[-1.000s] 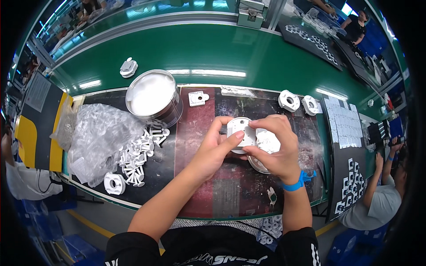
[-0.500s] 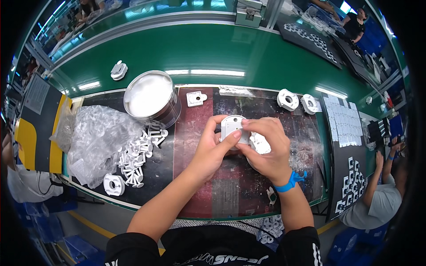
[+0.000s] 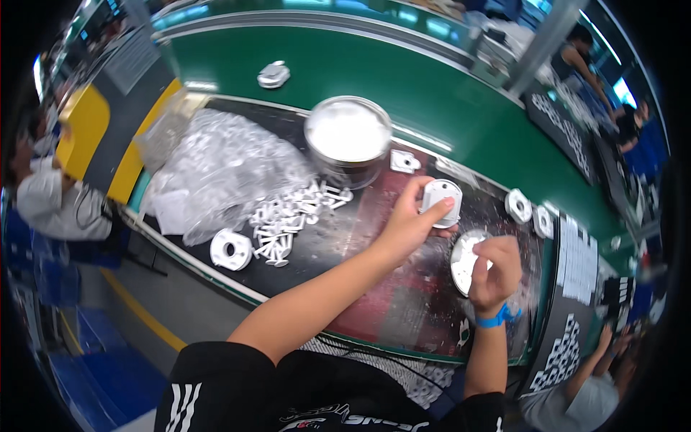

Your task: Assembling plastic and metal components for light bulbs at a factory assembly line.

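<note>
**Hands part, each keeping a white piece**

Both hands are now sitting apart, where half a second ago they were pressed together around a single white assembly over the middle of the dark work mat (image 3: 374, 302). Meanwhile the whole view is swinging left, so the metal bowl (image 3: 348, 140) and the pile of small white plastic parts (image 3: 288, 219) are now lying closer to the centre of the picture.

The left hand (image 3: 412, 225) is gripping a white rounded-square housing (image 3: 441, 203), with the thumb on its front face and the fingers curled behind it, holding it upright just above the mat. The right hand (image 3: 495, 270) is closing its fingers around the edge of a white round disc (image 3: 464, 261), which is tilting toward the person just below and to the right of the housing; a blue wristband (image 3: 498, 317) is circling that wrist.

A crumpled clear plastic bag (image 3: 216, 165) is lying to the left of the bowl, and a white ring-shaped part (image 3: 231, 249) is resting near the mat's front edge. Two more white housings (image 3: 527, 212) are sitting on the mat to the right, beside the green conveyor belt (image 3: 461, 101).
</note>
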A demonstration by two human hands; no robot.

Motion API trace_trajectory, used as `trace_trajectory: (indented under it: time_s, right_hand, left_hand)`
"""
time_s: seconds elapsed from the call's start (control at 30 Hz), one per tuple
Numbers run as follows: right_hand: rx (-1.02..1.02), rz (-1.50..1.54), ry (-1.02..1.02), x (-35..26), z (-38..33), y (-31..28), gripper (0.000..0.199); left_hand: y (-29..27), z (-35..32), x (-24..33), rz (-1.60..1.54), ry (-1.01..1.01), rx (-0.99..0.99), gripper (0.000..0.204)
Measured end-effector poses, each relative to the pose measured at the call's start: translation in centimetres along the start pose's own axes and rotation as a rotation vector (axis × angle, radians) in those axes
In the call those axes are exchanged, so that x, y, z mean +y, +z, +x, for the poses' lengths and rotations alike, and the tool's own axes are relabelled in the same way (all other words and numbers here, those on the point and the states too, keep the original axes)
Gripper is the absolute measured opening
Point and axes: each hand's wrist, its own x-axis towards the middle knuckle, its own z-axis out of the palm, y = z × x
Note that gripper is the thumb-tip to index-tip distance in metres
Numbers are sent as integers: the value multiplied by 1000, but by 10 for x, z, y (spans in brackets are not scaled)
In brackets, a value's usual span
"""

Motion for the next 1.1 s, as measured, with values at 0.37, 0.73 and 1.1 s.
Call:
trace_trajectory:
  time_s: [0.37,0.73,1.1]
  right_hand:
    - [-621,6,-134,-85,75,138,27]
    - [-654,232,62,-77,74,153,9]
    - [-30,166,772,-28,-10,-44,19]
  left_hand:
    - [-15,0,2,-180,1,48,53]
    - [-9,22,-18,-203,-46,84,43]
    - [-14,12,-1,-136,-15,80,40]
